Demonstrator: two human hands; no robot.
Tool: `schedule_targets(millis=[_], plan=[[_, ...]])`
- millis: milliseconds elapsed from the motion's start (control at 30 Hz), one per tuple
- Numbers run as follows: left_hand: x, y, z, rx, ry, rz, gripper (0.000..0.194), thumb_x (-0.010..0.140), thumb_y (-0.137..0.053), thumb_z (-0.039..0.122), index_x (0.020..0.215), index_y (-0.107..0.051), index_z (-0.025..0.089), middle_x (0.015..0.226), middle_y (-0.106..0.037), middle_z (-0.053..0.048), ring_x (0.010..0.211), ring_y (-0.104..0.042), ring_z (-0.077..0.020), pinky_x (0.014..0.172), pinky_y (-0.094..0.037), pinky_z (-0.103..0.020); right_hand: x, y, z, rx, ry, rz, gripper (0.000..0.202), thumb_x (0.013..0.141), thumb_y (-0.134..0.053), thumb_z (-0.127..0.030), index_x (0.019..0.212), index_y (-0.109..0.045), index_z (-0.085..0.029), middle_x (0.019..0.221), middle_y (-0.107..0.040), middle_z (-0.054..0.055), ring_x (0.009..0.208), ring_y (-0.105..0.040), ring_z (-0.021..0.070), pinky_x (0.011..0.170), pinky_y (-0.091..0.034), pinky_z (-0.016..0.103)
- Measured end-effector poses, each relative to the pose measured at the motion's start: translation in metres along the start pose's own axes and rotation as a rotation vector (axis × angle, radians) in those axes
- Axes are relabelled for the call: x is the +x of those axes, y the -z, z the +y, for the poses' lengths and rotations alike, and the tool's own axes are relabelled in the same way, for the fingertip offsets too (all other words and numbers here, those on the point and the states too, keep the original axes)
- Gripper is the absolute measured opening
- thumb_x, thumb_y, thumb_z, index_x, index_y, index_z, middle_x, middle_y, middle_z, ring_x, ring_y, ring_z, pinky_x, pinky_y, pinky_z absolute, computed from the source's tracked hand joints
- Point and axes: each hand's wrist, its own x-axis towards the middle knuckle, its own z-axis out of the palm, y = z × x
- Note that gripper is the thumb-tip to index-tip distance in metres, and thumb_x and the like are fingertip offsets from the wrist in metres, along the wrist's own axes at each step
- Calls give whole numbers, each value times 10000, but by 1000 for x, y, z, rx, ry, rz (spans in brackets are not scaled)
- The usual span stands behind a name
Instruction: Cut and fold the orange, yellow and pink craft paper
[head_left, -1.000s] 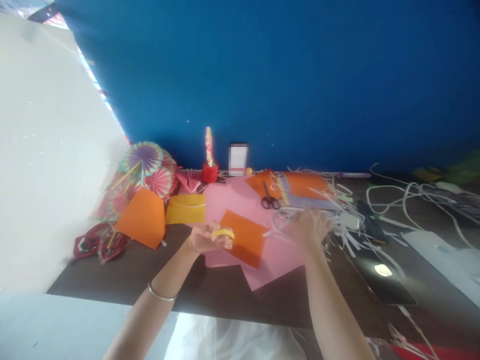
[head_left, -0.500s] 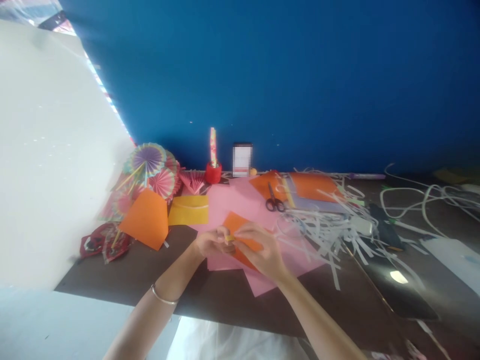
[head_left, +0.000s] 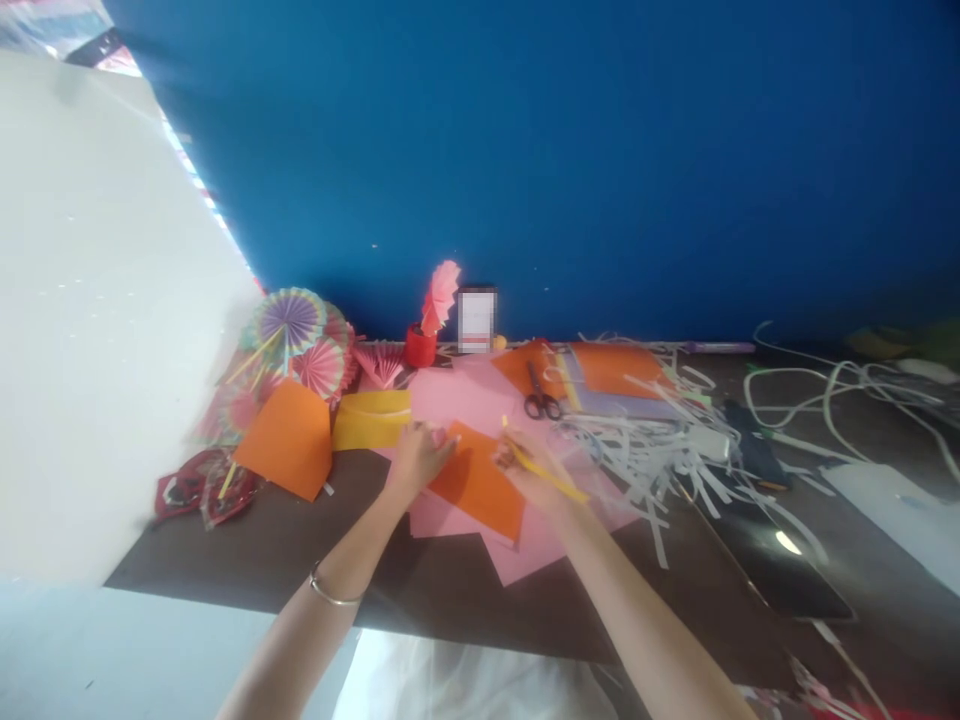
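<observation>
My right hand (head_left: 529, 472) is closed around a thin yellow strip (head_left: 555, 477), which slants down over the wrist. Opposite it, my left hand (head_left: 421, 457) is closed at the upper left edge of an orange sheet (head_left: 480, 480); what its fingers hold, if anything, is too small to make out. Under the orange sheet lie overlapping pink sheets (head_left: 450, 522). Black scissors (head_left: 541, 404) rest just beyond my right hand. A yellow sheet (head_left: 369, 420) lies to the left of my left hand.
Folded paper fans (head_left: 289, 320) and another orange sheet (head_left: 289, 440) are at the left. A red holder (head_left: 421, 347) with a pink pleated piece stands at the back. White paper strips (head_left: 637, 450) and a dark tablet (head_left: 772, 560) lie at the right.
My hands have moved apart, uncovering more of the orange sheet. The yellow strip now shows at length in my right hand. The pink piece in the red holder appears turned to a wider side.
</observation>
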Motion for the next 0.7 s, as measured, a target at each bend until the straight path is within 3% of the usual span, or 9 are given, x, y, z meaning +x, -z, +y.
schedule_targets(millis=[100,200,300,433,500,633,700], plan=[[2,-7,0,66,-37,-16,256,681,-679,348,829,-600,154,897,-592,-125,906,-535,-285,812,-401,-421,1,-2,10,-14,-110,-27,211,624,-725,-305,600,-546,-195,561,-467,-43,510,-439,95,531,-400,258],[6,-9,0,46,-75,-66,100,732,-622,251,768,-586,164,831,-610,-81,853,-556,-229,810,-415,-371,-2,-7,13,-83,-152,-30,212,633,-717,-311,615,-546,-187,556,-453,-49,520,-444,90,534,-390,242],[8,-7,-1,-173,-76,-137,50,768,-549,197,770,-575,154,795,-626,-52,765,-576,-173,743,-444,-304,-6,-11,9,-177,-163,-38,213,627,-730,-306,653,-560,-180,578,-473,-44,546,-464,91,551,-394,236],[7,-5,3,-528,-52,-185,212,802,-507,249,970,-591,152,975,-654,-69,871,-610,-177,773,-463,-286,-10,-14,5,-278,-145,-60,248,634,-731,-350,653,-553,-178,569,-490,-40,542,-464,85,555,-392,233],[6,-3,4,-593,-46,-208,234,800,-508,260,975,-619,150,995,-666,-73,890,-619,-191,790,-468,-292,-10,-13,4,-353,-119,-51,269,642,-721,-387,657,-552,-179,553,-490,-42,532,-458,83,535,-376,227],[2,-1,5,-647,-70,-254,191,790,-520,257,818,-665,136,844,-699,-66,813,-635,-205,751,-487,-306,-9,-11,2,-599,46,35,313,632,-713,-455,657,-581,-173,574,-532,-25,542,-475,95,514,-360,226],[0,-1,5,-700,-63,-267,184,782,-542,249,853,-667,135,877,-702,-76,829,-642,-205,759,-493,-308,-8,-11,1,-705,119,74,336,626,-704,-488,650,-599,-170,588,-557,-10,545,-486,107,512,-369,237]])
